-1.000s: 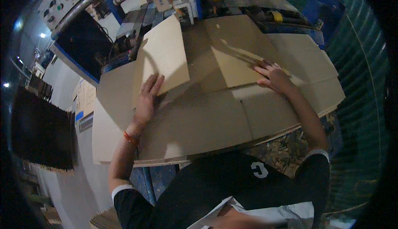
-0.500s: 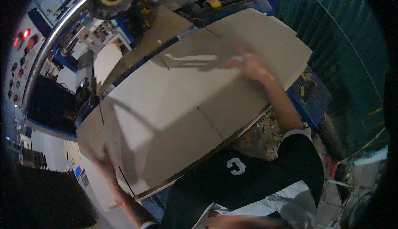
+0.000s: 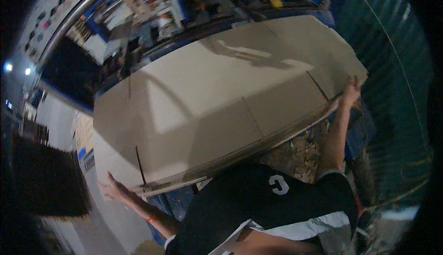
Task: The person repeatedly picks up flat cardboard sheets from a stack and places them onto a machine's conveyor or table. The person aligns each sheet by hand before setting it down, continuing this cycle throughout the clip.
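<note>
A large slotted cardboard sheet (image 3: 217, 112) lies in front of me, on top of other sheets whose edges show along the near side. Dark slots and crease lines cross it. By the sheet's near left corner is my left hand (image 3: 117, 191), thumb raised and fingers apart. My right hand (image 3: 351, 93) rests at the right end of the sheet, its fingers stretched along the edge. Whether the fingertips reach under the board is hidden at both ends.
Behind the sheet stands a blue machine with metal parts (image 3: 161, 15). A control panel (image 3: 50, 12) with red lights and a curved metal rail (image 3: 78, 17) are at the far left. Cardboard scraps (image 3: 300, 155) lie below the near edge. A green corrugated wall (image 3: 392, 70) rises at the right.
My right hand has moved from above the sheet's far part to its right end. My left hand has shifted down to the near left corner. The view has turned, and the sheet sits differently in it.
</note>
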### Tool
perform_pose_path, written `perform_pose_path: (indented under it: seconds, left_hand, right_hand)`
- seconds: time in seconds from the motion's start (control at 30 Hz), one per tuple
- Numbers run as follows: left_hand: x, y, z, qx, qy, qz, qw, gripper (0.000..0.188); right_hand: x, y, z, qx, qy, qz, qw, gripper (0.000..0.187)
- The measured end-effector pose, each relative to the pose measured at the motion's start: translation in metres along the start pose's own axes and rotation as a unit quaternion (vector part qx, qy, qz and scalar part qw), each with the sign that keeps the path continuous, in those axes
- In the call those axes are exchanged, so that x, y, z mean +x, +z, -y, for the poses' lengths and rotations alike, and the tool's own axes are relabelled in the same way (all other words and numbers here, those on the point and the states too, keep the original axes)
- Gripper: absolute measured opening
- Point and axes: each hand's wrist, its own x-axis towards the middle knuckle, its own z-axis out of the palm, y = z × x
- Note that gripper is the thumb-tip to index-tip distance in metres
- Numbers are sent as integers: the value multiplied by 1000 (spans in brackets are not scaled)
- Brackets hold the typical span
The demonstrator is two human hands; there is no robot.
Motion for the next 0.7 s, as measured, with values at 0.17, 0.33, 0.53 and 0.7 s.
perform_pose_path:
  seconds: [0.17,0.33,0.53,0.7]
  left_hand:
    - [-13,-25,-14,-394,-60,-105,911,63]
    - [12,-8,13,-708,-225,116,659,34]
    - [-11,-19,-3,-567,-133,168,796,32]
    - [-62,-55,-33,-420,130,335,833,33]
  right_hand:
    - [41,3,32,286,145,10,947,45]
    - [67,18,126,171,127,200,957,48]
    - [-95,-30,218,-106,-63,214,969,41]
    - [-182,-29,209,-85,-410,423,804,26]
